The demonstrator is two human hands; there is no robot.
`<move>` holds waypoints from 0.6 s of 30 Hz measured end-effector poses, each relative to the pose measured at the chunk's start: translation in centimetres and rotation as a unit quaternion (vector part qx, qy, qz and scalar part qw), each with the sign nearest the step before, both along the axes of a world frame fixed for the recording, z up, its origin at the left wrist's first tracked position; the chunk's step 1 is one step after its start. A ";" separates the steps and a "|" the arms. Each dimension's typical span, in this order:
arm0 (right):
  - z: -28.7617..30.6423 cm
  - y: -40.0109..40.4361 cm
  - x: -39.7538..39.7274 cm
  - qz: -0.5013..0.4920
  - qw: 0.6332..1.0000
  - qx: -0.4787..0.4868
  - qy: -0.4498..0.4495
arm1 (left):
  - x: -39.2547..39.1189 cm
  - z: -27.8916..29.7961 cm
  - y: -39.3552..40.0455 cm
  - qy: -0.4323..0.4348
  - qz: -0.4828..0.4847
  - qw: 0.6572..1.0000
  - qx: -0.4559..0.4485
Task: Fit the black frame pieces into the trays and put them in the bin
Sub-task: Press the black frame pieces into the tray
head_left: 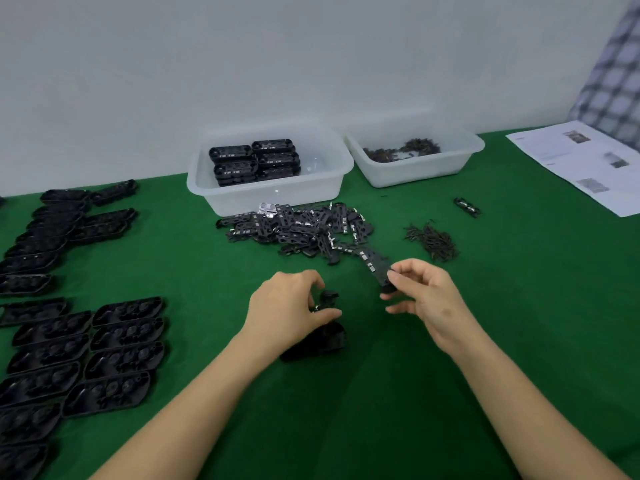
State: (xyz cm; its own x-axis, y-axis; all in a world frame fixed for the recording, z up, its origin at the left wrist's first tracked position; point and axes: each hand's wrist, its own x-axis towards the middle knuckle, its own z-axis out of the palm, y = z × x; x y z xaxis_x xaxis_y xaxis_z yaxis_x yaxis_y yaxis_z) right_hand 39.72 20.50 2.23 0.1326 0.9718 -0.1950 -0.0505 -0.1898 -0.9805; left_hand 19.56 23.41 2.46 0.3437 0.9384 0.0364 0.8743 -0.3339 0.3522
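My left hand [289,308] grips a black tray [322,341] tilted up off the green table, its lower end near the cloth. My right hand [427,294] pinches one black frame piece [379,271] by its near end, just to the right of the tray. Behind both hands lies a heap of black frame pieces [301,226] with small metal tabs. A clear plastic bin [270,195] at the back holds several filled trays [254,161] stacked in its left half.
Several empty black trays [104,351] lie in rows along the left. A second clear bin [415,171] at the back right holds small dark screws; a loose screw pile [433,240] and one stray frame piece [465,206] lie right. Printed sheets [581,164] sit far right.
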 end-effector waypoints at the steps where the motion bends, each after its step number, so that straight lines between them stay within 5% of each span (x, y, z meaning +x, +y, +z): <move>1: 0.0 -0.1 0.1 -0.003 1.000 -0.002 0.003 | 0.3 0.1 0.5 0.006 -0.005 1.000 -0.010; 5: -0.1 -0.6 0.7 0.000 1.000 -0.012 -0.003 | 1.4 0.6 2.1 0.021 -0.033 0.999 -0.028; 12: -0.1 -0.9 1.3 0.001 1.000 -0.003 -0.005 | 2.6 0.2 4.0 0.083 -0.101 0.984 0.117; 18: 0.5 -0.9 0.9 0.050 0.990 0.012 -0.135 | 1.6 2.1 1.9 -0.061 -0.197 0.960 0.187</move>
State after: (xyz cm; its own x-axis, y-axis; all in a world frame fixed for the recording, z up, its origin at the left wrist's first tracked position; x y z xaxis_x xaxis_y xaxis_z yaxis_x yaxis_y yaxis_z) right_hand 40.59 19.59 2.69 0.0799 0.9867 -0.1416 0.2313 -0.1565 -0.9602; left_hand 21.19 25.29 4.59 0.6416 0.6492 0.4084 0.6131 -0.7541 0.2355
